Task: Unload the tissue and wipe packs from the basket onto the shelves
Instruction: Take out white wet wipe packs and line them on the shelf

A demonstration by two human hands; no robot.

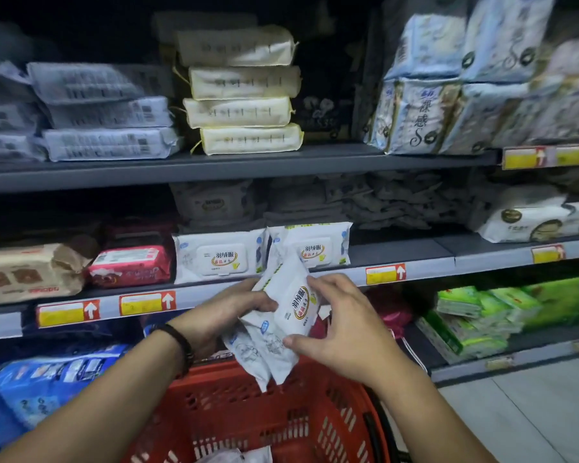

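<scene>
Both hands hold white wipe packs above the red basket, in front of the middle shelf. My left hand grips the packs from the left side. My right hand pinches the front pack between thumb and fingers from the right. At least two packs overlap in the bundle, tilted upright. Two matching white wipe packs stand side by side on the middle shelf just behind. Another white pack lies low in the basket.
A red pack and brown packs sit left on the middle shelf. Cream packs are stacked on the top shelf, blue-white packs to the right. Green packs fill the lower shelf at right. Tiled floor lies at bottom right.
</scene>
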